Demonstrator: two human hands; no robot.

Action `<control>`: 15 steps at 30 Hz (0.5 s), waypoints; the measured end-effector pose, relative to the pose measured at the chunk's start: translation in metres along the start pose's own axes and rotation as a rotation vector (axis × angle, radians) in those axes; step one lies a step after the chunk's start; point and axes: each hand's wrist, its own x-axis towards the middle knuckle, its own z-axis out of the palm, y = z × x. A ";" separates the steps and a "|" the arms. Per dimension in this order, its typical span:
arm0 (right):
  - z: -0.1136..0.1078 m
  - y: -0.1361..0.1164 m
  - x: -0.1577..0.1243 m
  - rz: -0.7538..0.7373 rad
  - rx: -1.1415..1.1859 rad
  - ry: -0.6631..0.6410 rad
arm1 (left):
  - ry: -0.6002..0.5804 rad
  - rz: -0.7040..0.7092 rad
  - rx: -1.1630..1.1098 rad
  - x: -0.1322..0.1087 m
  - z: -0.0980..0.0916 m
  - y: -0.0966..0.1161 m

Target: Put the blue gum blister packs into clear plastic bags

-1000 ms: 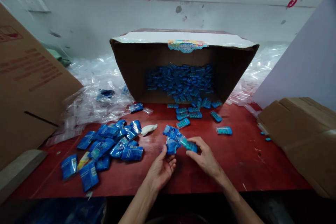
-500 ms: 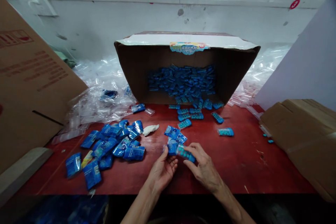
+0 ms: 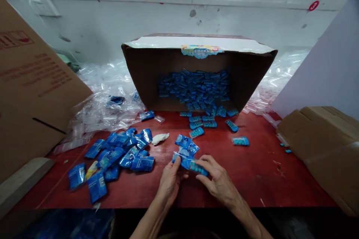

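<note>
My left hand (image 3: pixel 170 180) pinches the edge of a small clear bag (image 3: pixel 182 160) with blue print, held just above the red table (image 3: pixel 252 179). Pressed against that bag's right end, my right hand (image 3: pixel 217 182) grips a blue tablet strip (image 3: pixel 198 168). Two more blue packets (image 3: pixel 186 143) lie just beyond my fingers. A tipped cardboard box (image 3: pixel 244 71) at the back spills many blue strips (image 3: pixel 196 87) toward me. To the left lies a pile of filled blue packets (image 3: pixel 120 155).
Large cardboard sheets (image 3: pixel 30 93) lean at the left, a folded carton (image 3: pixel 325 145) sits at the right. Heaps of clear plastic bags (image 3: pixel 103 97) lie behind the pile. Loose strips (image 3: pixel 240 140) and a white crumpled scrap (image 3: pixel 159 138) rest on the table. A white wall stands behind.
Both hands have drawn slightly nearer to me and lower. The strip in my right hand has moved against the end of the bag held by my left.
</note>
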 end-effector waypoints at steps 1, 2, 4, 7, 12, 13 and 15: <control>0.001 0.002 0.000 -0.007 0.001 0.008 | -0.003 0.008 0.009 0.000 0.000 0.000; 0.004 0.005 -0.001 -0.014 -0.002 0.019 | -0.004 0.011 0.018 0.000 0.001 0.000; 0.012 0.010 -0.003 -0.031 -0.031 0.046 | -0.009 0.004 0.032 -0.001 0.002 -0.001; 0.029 0.012 -0.007 -0.028 -0.116 0.108 | -0.025 -0.042 0.021 -0.003 0.006 -0.004; 0.034 -0.003 -0.012 0.034 0.137 0.014 | -0.087 -0.184 -0.050 -0.006 0.004 0.000; 0.030 -0.004 -0.011 0.040 0.249 -0.035 | -0.133 -0.212 -0.050 -0.006 0.001 0.003; 0.019 -0.004 -0.007 0.070 0.499 -0.109 | -0.252 -0.251 -0.038 -0.008 -0.003 0.010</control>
